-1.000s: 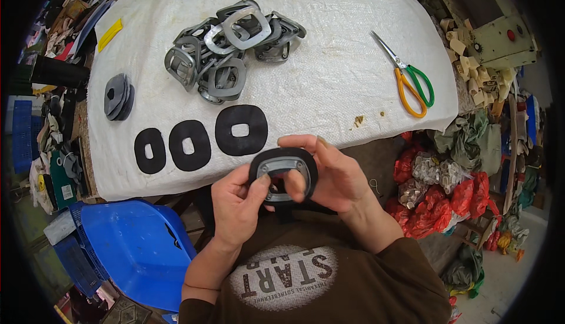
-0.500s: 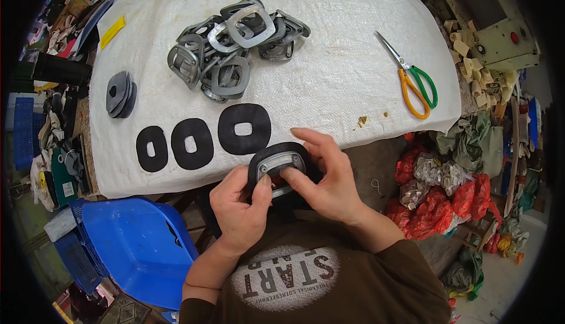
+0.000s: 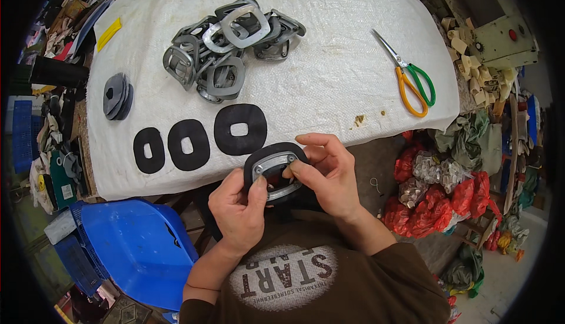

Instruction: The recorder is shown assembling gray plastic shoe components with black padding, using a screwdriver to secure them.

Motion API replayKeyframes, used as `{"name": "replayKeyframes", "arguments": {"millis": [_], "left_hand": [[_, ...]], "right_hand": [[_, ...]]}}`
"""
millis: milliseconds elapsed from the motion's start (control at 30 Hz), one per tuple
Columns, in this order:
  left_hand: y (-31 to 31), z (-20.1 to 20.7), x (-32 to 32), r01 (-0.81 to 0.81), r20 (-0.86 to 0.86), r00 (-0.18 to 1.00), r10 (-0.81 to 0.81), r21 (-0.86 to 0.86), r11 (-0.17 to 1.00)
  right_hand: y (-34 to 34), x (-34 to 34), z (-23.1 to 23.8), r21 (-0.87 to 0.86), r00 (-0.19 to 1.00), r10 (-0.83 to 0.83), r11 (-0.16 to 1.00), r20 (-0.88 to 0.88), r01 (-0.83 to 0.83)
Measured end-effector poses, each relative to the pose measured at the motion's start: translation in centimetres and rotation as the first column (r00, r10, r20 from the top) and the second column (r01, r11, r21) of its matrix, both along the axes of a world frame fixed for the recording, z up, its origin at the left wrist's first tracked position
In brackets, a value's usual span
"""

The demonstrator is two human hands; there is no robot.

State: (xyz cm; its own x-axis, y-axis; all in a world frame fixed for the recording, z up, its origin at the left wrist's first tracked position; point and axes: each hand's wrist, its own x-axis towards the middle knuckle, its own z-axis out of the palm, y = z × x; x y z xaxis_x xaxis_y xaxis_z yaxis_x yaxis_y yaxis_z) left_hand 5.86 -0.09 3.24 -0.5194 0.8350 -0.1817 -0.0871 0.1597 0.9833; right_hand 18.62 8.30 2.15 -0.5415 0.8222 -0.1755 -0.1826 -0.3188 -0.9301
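Just off the near table edge, my two hands hold a rounded grey metal frame (image 3: 272, 163) with a black pad (image 3: 252, 160) around its outside. The thumb of my left hand (image 3: 240, 209) presses the frame's left side, its fingers curled behind. My right hand (image 3: 331, 177) grips the right side, thumb on the inner rim and index finger bent above. Its far fingers are partly hidden. Beyond, three black pads with centre holes lie flat in a row: the left pad (image 3: 139, 150), the middle pad (image 3: 201, 144) and the right pad (image 3: 239, 113).
A pile of grey metal frames (image 3: 225, 83) sits on the white-covered table (image 3: 329, 77). Scissors (image 3: 401, 83) with orange and green handles lie right; stacked dark pads (image 3: 116, 96) and a yellow strip (image 3: 109, 34) left. A blue tub (image 3: 132, 247) and red bags (image 3: 424, 209) flank me.
The metal frame has tilted and shifted slightly left in my hands, showing more of its face and opening. My right thumb has moved up toward its upper right corner.
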Motion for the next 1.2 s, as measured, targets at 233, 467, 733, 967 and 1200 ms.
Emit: {"name": "replayKeyframes", "arguments": {"millis": [233,467,733,967,1200], "left_hand": [[0.5,0.7,0.3,-0.031,0.063,0.998,0.03,0.021,0.999],[0.4,0.0,-0.1,-0.032,-0.055,0.998,0.036,0.055,0.998],[0.2,0.0,0.1,0.021,-0.157,0.988,-0.013,0.048,0.999],[-0.4,-0.1,-0.3,0.162,-0.222,0.962,-0.161,-0.011,0.987],[0.2,0.2,0.5,0.051,-0.136,0.99,-0.047,0.019,0.999]], "right_hand": [[0.6,0.3,0.1,-0.105,0.991,0.095,0.989,-0.093,-0.104],[0.7,-0.1,0.4,0.193,0.992,0.107,0.974,0.067,-0.119],[1.1,-0.3,1.0,0.429,0.948,0.014,0.89,0.318,-0.157],[0.9,0.3,1.1,0.318,0.956,0.029,0.94,0.291,-0.125],[0.8,-0.2,1.5,0.065,0.995,0.012,0.998,0.095,-0.019]]}}
